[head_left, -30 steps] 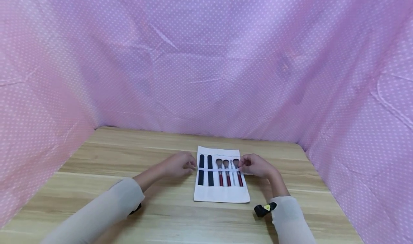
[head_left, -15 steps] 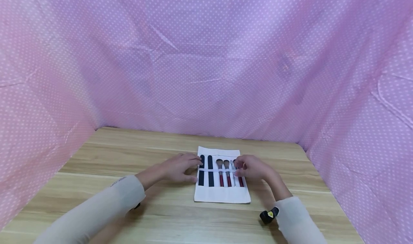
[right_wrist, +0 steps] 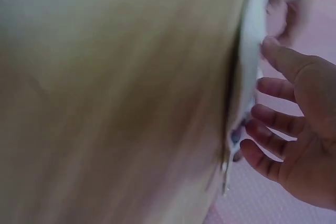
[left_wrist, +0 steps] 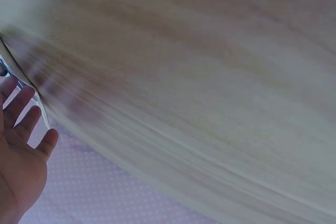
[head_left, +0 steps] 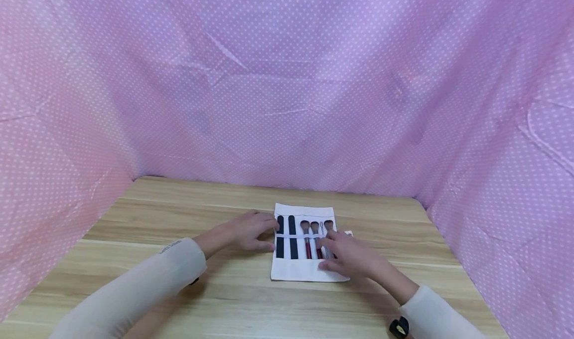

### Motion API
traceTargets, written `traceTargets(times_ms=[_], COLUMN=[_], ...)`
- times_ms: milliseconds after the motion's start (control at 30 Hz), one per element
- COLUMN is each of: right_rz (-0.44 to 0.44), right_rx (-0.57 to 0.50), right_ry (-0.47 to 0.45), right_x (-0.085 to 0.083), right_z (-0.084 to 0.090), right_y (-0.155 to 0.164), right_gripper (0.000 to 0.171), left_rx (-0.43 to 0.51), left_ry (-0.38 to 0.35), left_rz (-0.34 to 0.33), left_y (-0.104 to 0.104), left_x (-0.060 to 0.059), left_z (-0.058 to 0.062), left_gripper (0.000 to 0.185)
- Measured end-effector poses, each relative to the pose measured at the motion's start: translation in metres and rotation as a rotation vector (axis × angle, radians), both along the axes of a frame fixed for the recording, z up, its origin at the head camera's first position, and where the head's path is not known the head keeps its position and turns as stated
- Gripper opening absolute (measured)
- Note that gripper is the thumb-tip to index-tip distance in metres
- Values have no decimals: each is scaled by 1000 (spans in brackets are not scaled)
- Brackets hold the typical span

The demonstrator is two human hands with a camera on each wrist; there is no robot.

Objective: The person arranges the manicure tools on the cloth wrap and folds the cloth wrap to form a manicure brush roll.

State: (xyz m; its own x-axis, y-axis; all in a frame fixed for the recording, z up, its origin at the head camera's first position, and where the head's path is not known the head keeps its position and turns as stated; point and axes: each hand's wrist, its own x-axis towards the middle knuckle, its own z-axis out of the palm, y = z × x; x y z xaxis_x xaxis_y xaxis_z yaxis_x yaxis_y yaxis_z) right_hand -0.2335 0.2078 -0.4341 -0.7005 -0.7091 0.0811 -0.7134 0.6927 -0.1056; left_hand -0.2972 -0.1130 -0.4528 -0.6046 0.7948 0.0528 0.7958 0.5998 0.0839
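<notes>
A white cloth brush roll (head_left: 291, 270) lies unfolded on the wooden table. Under its band sit two flat black strips (head_left: 293, 248) on the left, three makeup brushes (head_left: 305, 227) with red handles, and a thin silver tool (head_left: 321, 227). My left hand (head_left: 251, 232) rests at the roll's left edge, fingertips over the outer black strip. Across the lower right of the roll lies my right hand (head_left: 352, 255), its fingers spread and covering part of the brush handles. Relaxed, separated fingers show on the left hand (left_wrist: 23, 163) and the right hand (right_wrist: 310, 135) in the wrist views.
A small white tab (head_left: 348, 233) sticks out past the roll's right side. Pink dotted cloth (head_left: 287, 104) hangs behind and on both sides of the wooden table (head_left: 251, 299). Black wrist cameras, such as the one on the right sleeve (head_left: 399, 327), sit near the cuffs.
My right hand has let go near the rightmost brush and moved down toward the front, its fingers spreading over the handles. The left hand has uncurled and slid slightly right onto the roll's edge.
</notes>
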Motion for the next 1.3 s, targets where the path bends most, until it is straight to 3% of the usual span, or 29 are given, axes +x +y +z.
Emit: traceTargets(times_ms=[233, 467, 633, 733, 900, 1033, 1167, 1300], right_rz=[10, 82, 128, 145, 135, 68, 23, -3], right_rx=[57, 59, 55, 42, 16, 20, 64, 98], right_ry=[50, 87, 128, 163, 213, 206, 185, 179], right_x=[6, -7, -19, -22, -17, -3, 10, 17], right_z=[-6, -10, -9, -9, -9, -8, -11, -16], right_y=[3, 10, 15, 17, 13, 4, -3, -7], right_gripper=[47, 44, 47, 46, 36, 43, 56, 61], left_rx=[-40, -50, -16, 17, 82, 117, 87, 26], left_ry=[62, 186, 157, 133, 105, 94, 88, 73], left_rz=[-44, -120, -126, -119, -121, -131, -112, -111], left_y=[4, 11, 17, 19, 13, 7, 4, 3], left_x=[4, 21, 40, 46, 36, 21, 9, 5], left_z=[2, 3, 1, 2, 4, 5, 3, -1], left_gripper=[51, 47, 45, 41, 31, 28, 36, 42])
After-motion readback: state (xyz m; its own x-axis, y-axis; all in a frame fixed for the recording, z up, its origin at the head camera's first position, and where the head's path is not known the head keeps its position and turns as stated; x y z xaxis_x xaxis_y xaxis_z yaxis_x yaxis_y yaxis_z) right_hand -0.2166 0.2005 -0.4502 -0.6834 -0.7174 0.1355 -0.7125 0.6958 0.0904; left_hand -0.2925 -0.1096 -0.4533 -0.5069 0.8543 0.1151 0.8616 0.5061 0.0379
